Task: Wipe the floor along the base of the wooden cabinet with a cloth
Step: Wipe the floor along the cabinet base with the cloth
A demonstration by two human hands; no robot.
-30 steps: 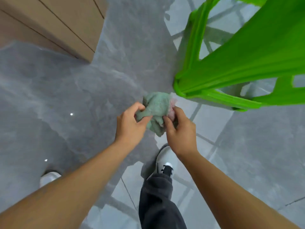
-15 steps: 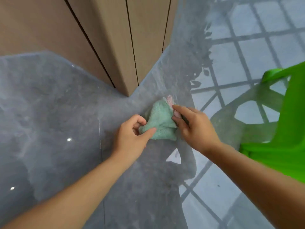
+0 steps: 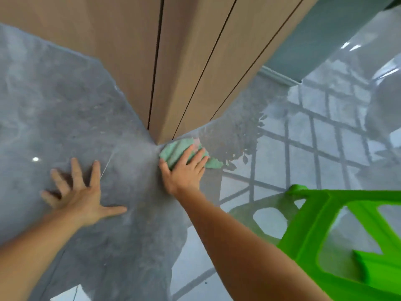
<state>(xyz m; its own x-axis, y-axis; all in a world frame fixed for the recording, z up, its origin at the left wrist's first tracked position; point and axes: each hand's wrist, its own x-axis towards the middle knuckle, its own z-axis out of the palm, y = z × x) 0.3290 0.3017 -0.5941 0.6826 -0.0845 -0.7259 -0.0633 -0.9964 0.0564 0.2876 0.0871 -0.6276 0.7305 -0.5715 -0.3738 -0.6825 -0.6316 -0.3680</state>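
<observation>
A mint-green cloth (image 3: 173, 151) with a pink patch lies flat on the glossy grey floor (image 3: 65, 118), right at the lower corner of the wooden cabinet (image 3: 184, 61). My right hand (image 3: 184, 168) presses down on the cloth with fingers spread, covering its near half. My left hand (image 3: 76, 192) rests flat on the bare floor to the left, fingers wide apart, holding nothing. The cabinet's base runs away from the corner to the upper left and to the upper right.
A bright green plastic chair (image 3: 338, 235) stands close on the right, beside my right forearm. The floor reflects a window grid on the right side. A pale wall with a skirting strip (image 3: 280, 76) meets the floor behind the cabinet at the upper right.
Both hands held the bunched cloth in the air; now it lies on the floor at the cabinet corner under my right hand. My left hand let go and landed flat on the floor.
</observation>
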